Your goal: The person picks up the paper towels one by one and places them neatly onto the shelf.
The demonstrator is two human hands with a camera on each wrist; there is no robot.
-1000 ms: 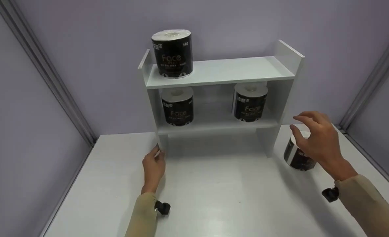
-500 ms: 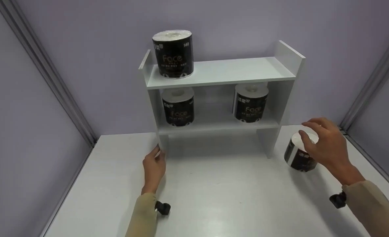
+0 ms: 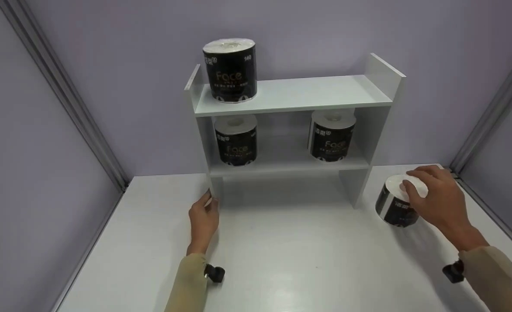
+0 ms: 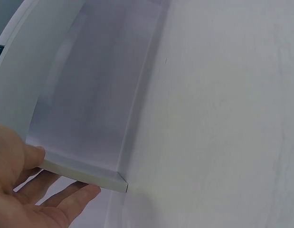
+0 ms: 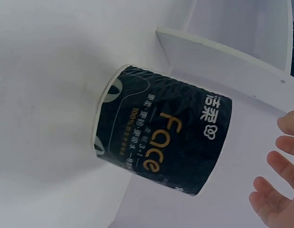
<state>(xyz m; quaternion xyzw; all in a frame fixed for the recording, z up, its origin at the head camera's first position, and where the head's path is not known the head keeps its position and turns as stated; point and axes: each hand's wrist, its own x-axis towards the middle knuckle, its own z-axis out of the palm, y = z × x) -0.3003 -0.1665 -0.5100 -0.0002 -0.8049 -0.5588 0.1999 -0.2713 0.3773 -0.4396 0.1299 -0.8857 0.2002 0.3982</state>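
Observation:
My left hand (image 3: 203, 223) pinches the lower edge of the left side panel of a white two-tier shelf (image 3: 308, 94); in the left wrist view the thumb lies on the panel's inner face and the fingers on its outer face. To the right of the shelf, a toilet paper roll (image 3: 396, 212) in a black "Face" wrapper stands upright on the white table (image 3: 282, 260). Above its top, my right hand (image 3: 443, 203) hovers with bent, spread fingers and nothing between them. In the right wrist view, fingertips (image 5: 260, 197) show apart from the wrapper.
One matching roll (image 3: 232, 78) stands on the shelf's top left. On the middle tier are a left roll (image 3: 237, 147) and a right roll (image 3: 332, 143). A pale wall (image 3: 308, 34) rises behind the shelf, with side walls left and right.
My right hand has moved down and slightly right, from above and beside the roll on the table to close over its top. My left hand stays on the shelf panel.

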